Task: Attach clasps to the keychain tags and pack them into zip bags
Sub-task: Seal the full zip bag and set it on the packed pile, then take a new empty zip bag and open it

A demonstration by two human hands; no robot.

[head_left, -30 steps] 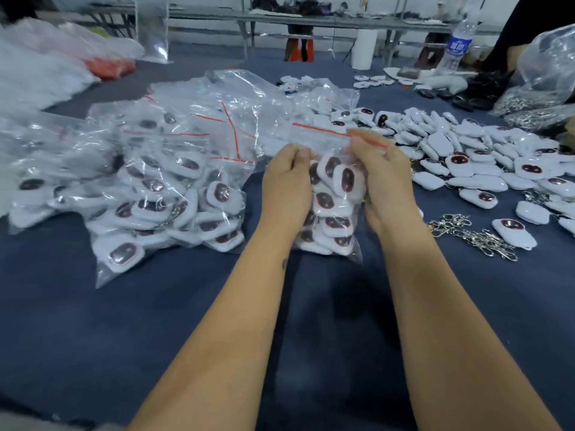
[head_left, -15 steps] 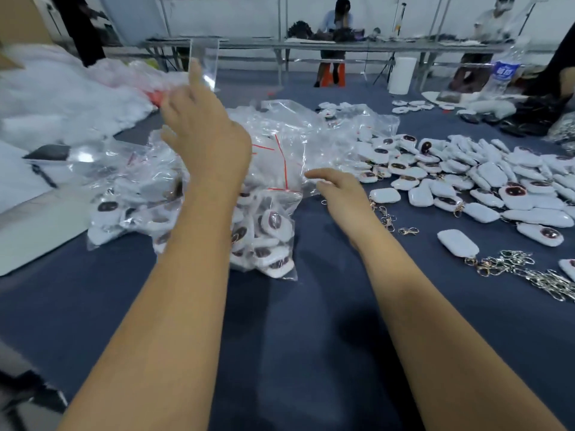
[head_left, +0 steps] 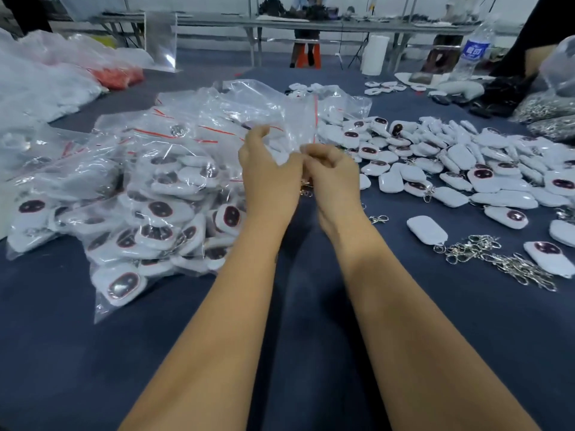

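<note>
My left hand (head_left: 270, 174) and my right hand (head_left: 334, 174) meet over the middle of the blue table, fingers curled. Together they pinch the lower edge of an empty clear zip bag (head_left: 292, 119) with a red seal strip, which stands up behind them. A heap of filled zip bags (head_left: 155, 200) with white keychain tags lies to the left. Loose white tags (head_left: 451, 160) spread across the right side. One tag (head_left: 427, 230) lies face down beside a pile of silver clasps (head_left: 497, 259). A single clasp (head_left: 378, 218) sits near my right wrist.
White plastic sacks (head_left: 46, 82) and a red bundle (head_left: 119, 76) lie at the far left. A water bottle (head_left: 473, 48), a white roll (head_left: 375, 54) and bags of metal clasps (head_left: 547, 115) stand at the back right. People work at a far table.
The filled bag held a second ago now lies on the left heap. My left hand reached far left, then came back; both hands now hold an empty bag.
</note>
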